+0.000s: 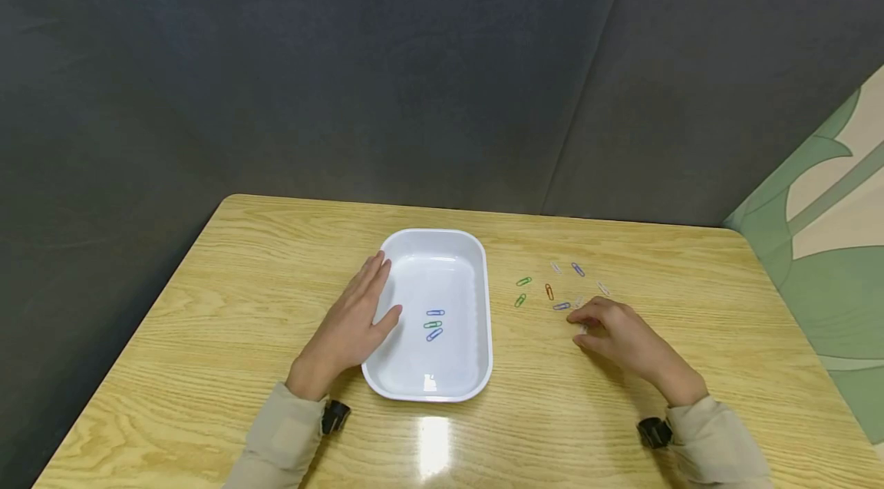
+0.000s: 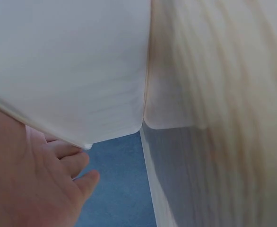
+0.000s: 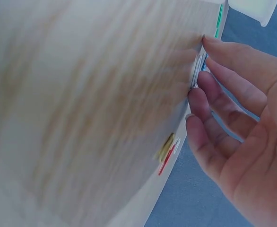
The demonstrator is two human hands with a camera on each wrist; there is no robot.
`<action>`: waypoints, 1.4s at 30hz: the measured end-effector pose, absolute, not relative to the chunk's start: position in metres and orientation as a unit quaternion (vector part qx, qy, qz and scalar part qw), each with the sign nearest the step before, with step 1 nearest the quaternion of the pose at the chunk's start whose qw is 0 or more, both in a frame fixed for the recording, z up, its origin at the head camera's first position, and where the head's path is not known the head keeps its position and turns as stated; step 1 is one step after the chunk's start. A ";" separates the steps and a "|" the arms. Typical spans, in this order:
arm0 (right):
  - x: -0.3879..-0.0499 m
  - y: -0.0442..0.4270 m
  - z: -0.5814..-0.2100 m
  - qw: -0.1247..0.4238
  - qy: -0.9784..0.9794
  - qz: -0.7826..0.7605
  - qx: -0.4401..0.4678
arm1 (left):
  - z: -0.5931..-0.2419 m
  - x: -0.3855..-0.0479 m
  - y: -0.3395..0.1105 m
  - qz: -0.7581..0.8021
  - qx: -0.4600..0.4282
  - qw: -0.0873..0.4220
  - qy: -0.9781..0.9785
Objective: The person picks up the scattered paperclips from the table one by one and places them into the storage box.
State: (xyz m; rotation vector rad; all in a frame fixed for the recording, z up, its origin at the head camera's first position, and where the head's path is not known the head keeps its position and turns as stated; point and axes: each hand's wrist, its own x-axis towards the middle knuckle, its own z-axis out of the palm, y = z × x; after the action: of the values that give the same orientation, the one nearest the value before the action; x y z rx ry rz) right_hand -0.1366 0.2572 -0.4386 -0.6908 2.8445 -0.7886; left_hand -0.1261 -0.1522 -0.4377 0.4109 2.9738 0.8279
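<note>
My left hand (image 1: 352, 320) lies along the left rim of a white rectangular tray (image 1: 481, 305), fingers fairly straight and thumb over its inside. Two blue paper clips (image 1: 435, 312) and a green paper clip (image 1: 433, 325) lie in the tray. To the right, my right hand (image 1: 621, 335) is down at the table, thumb and fingertips apart around a white paper clip (image 1: 582, 328). Loose clips lie just beyond it: a red one (image 1: 549, 292), a blue one (image 1: 562, 306), a green one (image 1: 521, 300) and several others. In the right wrist view, fingers (image 3: 200, 99) partly hide the clips.
The wooden table (image 1: 276, 259) carries both the tray and the clips. Behind its far edge hangs a dark grey cloth (image 1: 414, 90). A green and beige patterned surface (image 1: 829, 266) stands beyond the right edge.
</note>
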 end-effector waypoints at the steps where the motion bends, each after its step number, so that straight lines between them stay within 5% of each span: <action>1: -0.137 0.257 -0.439 0.052 0.937 -0.258 -0.229 | -0.438 -0.126 -0.152 0.264 0.133 0.013 0.955; 42: -0.139 0.266 -0.438 0.089 0.945 -0.245 -0.196 | -0.443 -0.131 -0.155 0.345 0.120 0.057 0.929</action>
State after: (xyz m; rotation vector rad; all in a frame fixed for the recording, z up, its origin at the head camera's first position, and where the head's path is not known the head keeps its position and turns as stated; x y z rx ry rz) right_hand -0.1387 0.2659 -0.4375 -0.5832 2.8125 -0.7292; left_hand -0.1308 -0.1546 -0.4428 0.3624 2.8188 1.0451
